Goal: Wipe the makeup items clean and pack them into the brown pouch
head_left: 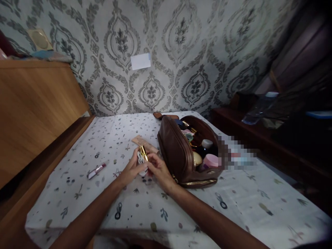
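Both hands meet over the cloth-covered table, just left of the brown bag. My left hand (132, 170) is closed around a white, looped, cord-like item (140, 160); its exact kind is unclear. A small shiny gold tube (143, 152) stands up between the hands. My right hand (160, 173) is closed, its fingers at the lower part of the gold tube; they partly hide it. Behind the hands lies a beige squeeze tube (146, 143). The brown cosmetic bag (171, 152) stands unzipped beside my right hand, holding a pink-lidded jar (211, 160), a white-capped bottle (206, 144) and other items.
A clear lip gloss tube (98, 170) lies on the patterned tablecloth (109, 138) at left. Wooden furniture (38, 103) borders the left side. A blurred-out patch (238, 155) sits right of the bag. A plastic bottle (259, 109) stands on a dark bench at right.
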`<state>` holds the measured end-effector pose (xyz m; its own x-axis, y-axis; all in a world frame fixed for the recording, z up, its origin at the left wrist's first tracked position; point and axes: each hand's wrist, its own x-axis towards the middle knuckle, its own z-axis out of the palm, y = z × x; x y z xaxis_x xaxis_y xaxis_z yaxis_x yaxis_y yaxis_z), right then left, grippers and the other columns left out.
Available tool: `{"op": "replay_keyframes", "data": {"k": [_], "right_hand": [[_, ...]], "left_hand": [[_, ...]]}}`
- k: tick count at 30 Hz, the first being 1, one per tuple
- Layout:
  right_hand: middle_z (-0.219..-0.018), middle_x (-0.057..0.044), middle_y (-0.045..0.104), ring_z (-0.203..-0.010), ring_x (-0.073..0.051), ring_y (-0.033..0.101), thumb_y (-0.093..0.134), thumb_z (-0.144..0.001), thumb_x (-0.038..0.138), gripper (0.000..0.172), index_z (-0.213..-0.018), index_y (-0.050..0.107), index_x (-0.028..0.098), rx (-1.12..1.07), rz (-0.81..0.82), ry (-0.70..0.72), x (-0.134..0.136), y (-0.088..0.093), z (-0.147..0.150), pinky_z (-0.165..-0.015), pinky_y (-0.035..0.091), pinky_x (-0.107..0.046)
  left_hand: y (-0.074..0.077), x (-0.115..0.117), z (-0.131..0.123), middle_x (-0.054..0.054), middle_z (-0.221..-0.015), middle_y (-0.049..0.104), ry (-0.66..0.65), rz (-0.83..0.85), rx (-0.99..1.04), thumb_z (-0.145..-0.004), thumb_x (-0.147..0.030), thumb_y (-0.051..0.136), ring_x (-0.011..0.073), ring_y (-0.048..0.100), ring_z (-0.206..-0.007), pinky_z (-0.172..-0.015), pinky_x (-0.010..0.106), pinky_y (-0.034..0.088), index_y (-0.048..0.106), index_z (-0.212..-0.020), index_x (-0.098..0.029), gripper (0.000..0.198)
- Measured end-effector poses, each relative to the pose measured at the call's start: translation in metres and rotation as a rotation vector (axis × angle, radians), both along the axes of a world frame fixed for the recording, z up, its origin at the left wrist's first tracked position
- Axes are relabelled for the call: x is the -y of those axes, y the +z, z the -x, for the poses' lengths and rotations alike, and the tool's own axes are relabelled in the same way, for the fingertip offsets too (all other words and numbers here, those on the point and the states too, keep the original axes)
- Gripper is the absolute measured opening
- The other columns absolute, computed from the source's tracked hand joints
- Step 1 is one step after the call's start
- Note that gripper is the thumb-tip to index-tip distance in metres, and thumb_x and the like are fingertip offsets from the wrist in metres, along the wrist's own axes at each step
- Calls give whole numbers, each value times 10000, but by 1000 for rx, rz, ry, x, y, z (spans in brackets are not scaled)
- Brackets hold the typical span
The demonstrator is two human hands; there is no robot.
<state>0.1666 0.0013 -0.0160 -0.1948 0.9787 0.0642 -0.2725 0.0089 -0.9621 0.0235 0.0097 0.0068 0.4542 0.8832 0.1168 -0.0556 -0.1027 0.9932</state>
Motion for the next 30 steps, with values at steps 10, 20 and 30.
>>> {"op": "replay_keyframes", "data": {"k": [10,20,30], "right_hand": [[-709,10,614,-570,-98,480,808,-631,485,430,-893,689,167,-32,67,-119,-1,2,-3,-514,370,-224],[-686,39,636,-569,-118,561,801,-657,487,595,-1120,543,217,-69,66,-36,-1,0,-3,-549,424,-232],[-631,51,465,-497,-90,391,665,-721,697,526,-921,564,221,-117,89,-187,0,5,-3,-432,278,-218]], "left_hand": [[-9,-5,5,96,-1465,444,9,-247,-238,-807,-250,676,279,420,-1352,-1152,429,312,203,-1538,-252,871],[-9,-7,8,122,-1435,522,78,-419,-401,-819,-205,585,267,536,-1257,-1078,402,409,381,-1474,-187,687],[21,-8,23,97,-1252,667,-37,-323,-426,-837,-390,645,295,606,-1144,-935,379,527,659,-1255,-230,447]]}}
